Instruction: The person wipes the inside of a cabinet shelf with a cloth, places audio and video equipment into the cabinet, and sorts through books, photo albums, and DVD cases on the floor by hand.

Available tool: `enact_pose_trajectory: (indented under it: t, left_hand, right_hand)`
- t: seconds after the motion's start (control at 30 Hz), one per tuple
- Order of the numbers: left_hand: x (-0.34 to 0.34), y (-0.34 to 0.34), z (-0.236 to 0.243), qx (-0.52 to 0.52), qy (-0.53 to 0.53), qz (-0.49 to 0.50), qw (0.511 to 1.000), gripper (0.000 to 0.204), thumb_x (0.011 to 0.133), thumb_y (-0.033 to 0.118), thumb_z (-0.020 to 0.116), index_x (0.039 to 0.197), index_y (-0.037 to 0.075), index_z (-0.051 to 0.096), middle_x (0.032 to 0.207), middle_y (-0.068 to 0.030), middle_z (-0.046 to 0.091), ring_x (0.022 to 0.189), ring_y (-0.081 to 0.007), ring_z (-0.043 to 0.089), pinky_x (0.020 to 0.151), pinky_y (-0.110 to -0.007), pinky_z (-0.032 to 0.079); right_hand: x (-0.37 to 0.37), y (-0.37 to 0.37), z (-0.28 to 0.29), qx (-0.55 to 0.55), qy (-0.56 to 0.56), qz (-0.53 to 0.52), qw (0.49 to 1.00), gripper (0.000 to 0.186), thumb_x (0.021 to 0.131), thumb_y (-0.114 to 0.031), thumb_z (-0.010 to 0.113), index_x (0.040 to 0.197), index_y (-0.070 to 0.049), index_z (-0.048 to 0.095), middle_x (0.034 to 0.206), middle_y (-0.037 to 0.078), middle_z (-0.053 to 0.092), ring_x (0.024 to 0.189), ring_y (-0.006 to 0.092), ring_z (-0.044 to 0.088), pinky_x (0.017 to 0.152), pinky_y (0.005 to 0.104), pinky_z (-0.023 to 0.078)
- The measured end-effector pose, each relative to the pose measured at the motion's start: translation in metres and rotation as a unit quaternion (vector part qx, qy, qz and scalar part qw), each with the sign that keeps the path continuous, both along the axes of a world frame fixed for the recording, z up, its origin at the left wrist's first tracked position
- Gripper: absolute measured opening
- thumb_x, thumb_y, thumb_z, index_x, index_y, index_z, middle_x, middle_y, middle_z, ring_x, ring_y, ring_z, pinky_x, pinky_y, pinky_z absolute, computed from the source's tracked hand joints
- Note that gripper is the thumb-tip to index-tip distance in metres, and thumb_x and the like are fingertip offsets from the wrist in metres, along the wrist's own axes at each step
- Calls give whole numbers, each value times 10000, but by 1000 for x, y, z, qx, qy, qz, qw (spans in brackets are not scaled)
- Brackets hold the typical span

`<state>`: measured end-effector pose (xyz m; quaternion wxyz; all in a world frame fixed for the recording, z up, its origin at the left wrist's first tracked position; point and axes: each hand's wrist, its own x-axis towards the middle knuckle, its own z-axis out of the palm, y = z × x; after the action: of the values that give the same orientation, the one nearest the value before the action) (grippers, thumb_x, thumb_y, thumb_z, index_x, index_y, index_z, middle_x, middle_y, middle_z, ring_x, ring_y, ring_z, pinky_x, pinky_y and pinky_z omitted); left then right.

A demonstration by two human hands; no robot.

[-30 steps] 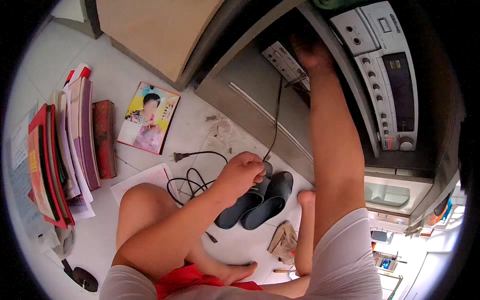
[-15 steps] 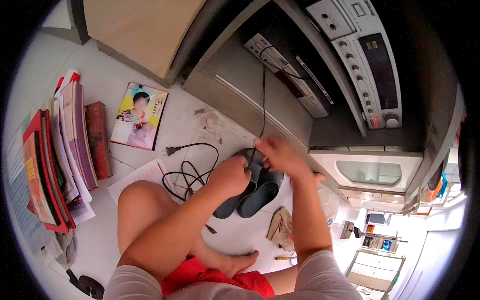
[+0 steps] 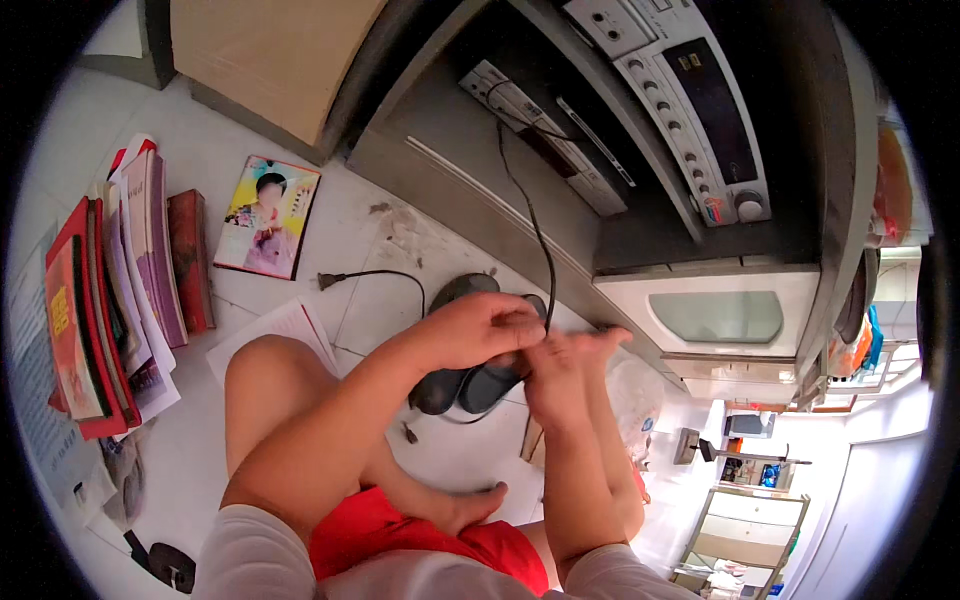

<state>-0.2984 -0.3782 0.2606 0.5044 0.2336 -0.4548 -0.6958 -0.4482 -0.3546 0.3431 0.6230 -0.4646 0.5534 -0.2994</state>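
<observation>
A thin black cable (image 3: 536, 225) hangs out of the cabinet from the silver disc player (image 3: 545, 135) and runs down to my hands. My left hand (image 3: 490, 328) and my right hand (image 3: 557, 372) are together in front of my lap, fingers closed around the cable. Just below them sit dark clogs (image 3: 440, 388), partly hidden by my left wrist. On the floor to the left lies a two-pin plug (image 3: 328, 281), its cord curving toward the clogs. A small black connector (image 3: 409, 432) rests on the tiles below the clogs.
A larger silver amplifier (image 3: 690, 110) stands on the shelf beside the player. At left are stacked red and purple books (image 3: 150, 250), a picture-covered case (image 3: 268, 217) and a paper sheet (image 3: 285, 325). A white cabinet door (image 3: 715, 312) is at right.
My right hand has come down and in to meet my left, which has shifted right. The hanging cable now bows to the right. The cord loops beside the clogs no longer show.
</observation>
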Motion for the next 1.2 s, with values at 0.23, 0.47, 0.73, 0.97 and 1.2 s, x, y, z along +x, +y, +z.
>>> enact_pose_trajectory:
  t: [0.23,0.47,0.73,0.97,1.2]
  left_hand:
    - [2,12,20,-38,-178,-161,970,489,848,357,828,1106,-13,637,982,-96,723,886,-167,668,776,-348,534]
    - [4,21,27,-43,-224,-239,944,352,961,369,700,975,18,682,820,-38,659,776,-142,576,723,-340,486]
    - [-6,26,22,75,-147,-219,962,301,997,310,654,1037,12,665,816,-48,657,742,-133,601,666,-328,495]
    - [3,30,55,53,-161,-137,976,310,984,321,672,946,17,624,791,-30,638,664,-115,587,600,-285,455]
    - [7,5,20,330,333,-42,882,295,1050,393,553,1167,131,625,1133,-97,670,1118,-248,641,926,-526,558]
  right_hand:
    - [-29,-19,42,-108,-152,-157,970,301,1006,-188,618,1296,-121,569,919,19,609,837,135,602,650,269,500]
    - [-30,-17,59,-249,127,-55,959,540,956,-101,650,1452,-50,445,1051,88,668,872,164,658,805,373,510]
    - [-56,-34,72,-137,166,-34,976,200,1040,-159,531,1183,-35,596,675,7,536,627,148,572,571,288,453]
    - [-72,-49,101,-75,-110,-284,949,178,1039,-237,544,1162,-117,588,736,-47,487,713,122,513,544,256,350]
    - [-62,-25,84,-86,88,-141,982,313,1020,-187,548,1307,-64,555,836,17,601,615,124,532,507,259,393]
